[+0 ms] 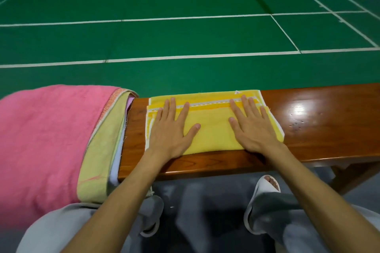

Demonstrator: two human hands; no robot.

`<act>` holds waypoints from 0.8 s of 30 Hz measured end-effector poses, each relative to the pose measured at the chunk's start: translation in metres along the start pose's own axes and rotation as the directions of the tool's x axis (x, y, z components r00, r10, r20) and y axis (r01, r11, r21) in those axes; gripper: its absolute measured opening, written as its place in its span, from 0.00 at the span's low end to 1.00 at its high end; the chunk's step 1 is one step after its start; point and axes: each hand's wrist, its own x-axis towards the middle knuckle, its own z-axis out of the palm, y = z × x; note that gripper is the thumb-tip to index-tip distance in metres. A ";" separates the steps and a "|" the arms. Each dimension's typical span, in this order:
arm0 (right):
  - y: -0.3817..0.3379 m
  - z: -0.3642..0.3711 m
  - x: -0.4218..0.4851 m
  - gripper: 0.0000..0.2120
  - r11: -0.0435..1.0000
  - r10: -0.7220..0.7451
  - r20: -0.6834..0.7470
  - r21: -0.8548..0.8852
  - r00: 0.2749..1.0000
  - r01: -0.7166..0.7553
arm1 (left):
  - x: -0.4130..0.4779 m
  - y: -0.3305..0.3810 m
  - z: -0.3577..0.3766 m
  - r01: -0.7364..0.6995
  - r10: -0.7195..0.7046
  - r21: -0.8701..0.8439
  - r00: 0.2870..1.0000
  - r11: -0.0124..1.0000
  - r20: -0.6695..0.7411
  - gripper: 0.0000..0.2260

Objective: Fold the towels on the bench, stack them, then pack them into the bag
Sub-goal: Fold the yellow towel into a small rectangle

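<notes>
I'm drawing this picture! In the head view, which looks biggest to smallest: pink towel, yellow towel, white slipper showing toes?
1. pink towel, though it lies nearest the camera, which may flatter it.
2. yellow towel.
3. white slipper, partly hidden.

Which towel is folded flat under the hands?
The yellow towel, with left hand and right hand flat on it. The pink towel and paler ones beneath lie draped, untouched.

The pink towel (41, 139) runs off the left edge and covers most of the lower towels (102, 141); together they hide that end of the bench (318, 129), whose right end is cut off too. My left grip (170, 131) and right grip (255, 129) cover parts of the yellow towel (213, 131).
</notes>
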 end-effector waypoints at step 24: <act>0.031 -0.042 0.006 0.31 0.829 0.437 -0.013 0.392 0.899 -0.398 | -0.011 0.008 -0.005 -0.036 0.036 -0.017 0.999 0.999 0.009 0.40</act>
